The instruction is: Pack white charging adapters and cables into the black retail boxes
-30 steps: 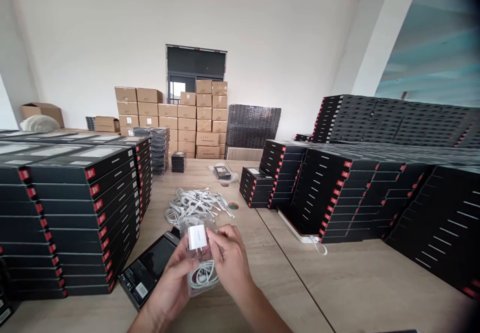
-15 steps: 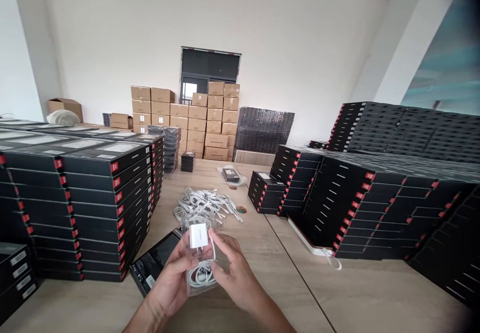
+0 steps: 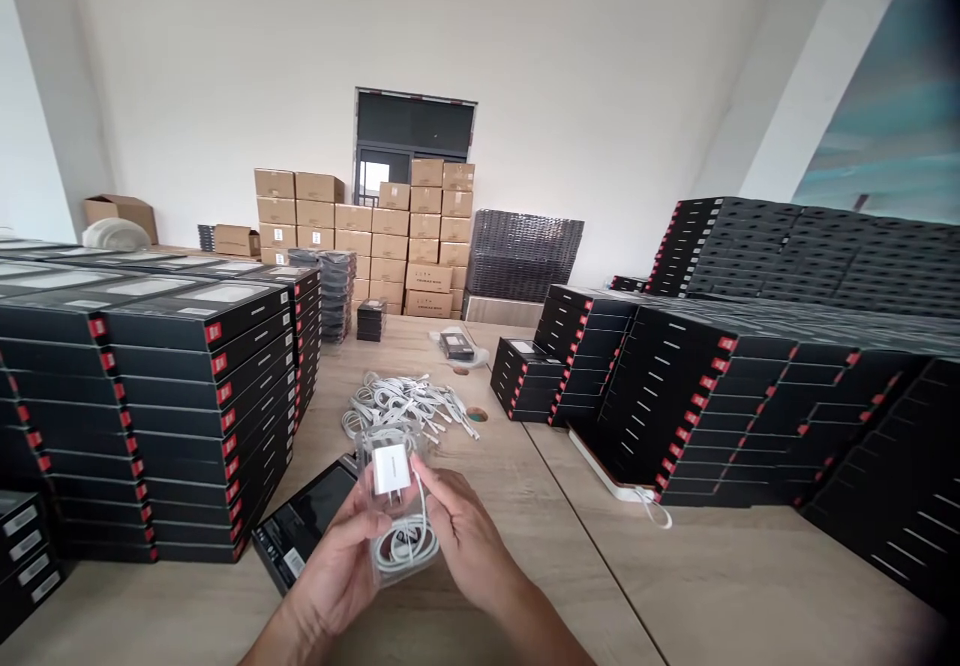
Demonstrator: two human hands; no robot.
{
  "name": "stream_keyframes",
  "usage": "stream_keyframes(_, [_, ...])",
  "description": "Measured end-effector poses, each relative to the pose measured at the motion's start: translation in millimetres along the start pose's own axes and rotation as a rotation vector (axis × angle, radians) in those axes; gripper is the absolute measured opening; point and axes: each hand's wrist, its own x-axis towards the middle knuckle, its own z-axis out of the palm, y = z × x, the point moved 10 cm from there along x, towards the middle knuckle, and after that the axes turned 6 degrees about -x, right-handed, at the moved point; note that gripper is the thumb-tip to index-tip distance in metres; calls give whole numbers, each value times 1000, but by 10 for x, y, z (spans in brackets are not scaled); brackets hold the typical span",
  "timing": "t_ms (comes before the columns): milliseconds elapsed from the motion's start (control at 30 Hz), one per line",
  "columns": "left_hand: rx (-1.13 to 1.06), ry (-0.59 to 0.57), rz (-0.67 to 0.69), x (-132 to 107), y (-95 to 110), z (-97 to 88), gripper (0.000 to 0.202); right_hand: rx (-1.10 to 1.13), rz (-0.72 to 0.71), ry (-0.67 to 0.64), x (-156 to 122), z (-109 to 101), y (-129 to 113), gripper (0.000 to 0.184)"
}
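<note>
clear plastic tray (image 3: pixel 401 577) with square white charger (image 3: pixel 391 469) and coiled white cable (image 3: pixel 406 544): left hand (image 3: pixel 341 566) clasps it, fingers curled; right hand (image 3: pixel 471 541), half-bent, touches its side, pinch unclear.

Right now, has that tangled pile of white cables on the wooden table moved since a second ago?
No. The tangled pile of white cables lies just left of the round hole in the wooden table, as before; only the view has shifted.
</note>
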Motion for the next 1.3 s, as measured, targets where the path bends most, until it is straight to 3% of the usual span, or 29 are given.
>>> stream_keyframes(200, [11,28,9,-24,-13,8,72,-45,-31,124,2,105,-3,52])
stream_keyframes(333, [40,29,-11,-40,46,9,68,131,12,133,20,171,16,47])
stream_keyframes(433, [47,32,-7,-21,125,2,72,389,147,168,2,110,201,42])
stream_keyframes(567, [67,69,23,11,216,-58,77,770,379,189,-63,71,568,55])
stream_keyframes(700, [111,95,0,13,186,-94,81,926,498,163,-95,116,716,59])
stream_keyframes(900, [137,57,-51,7,82,-58,78,978,547,102,-123,174,647,54])
stream_keyframes(1100, [146,92,19,25,164,-114,76,934,528,-178,-199,359,415,59])
stream_keyframes(1300, [134,112,7,19,126,-151,76,900,640,-163,-218,520,388,37])
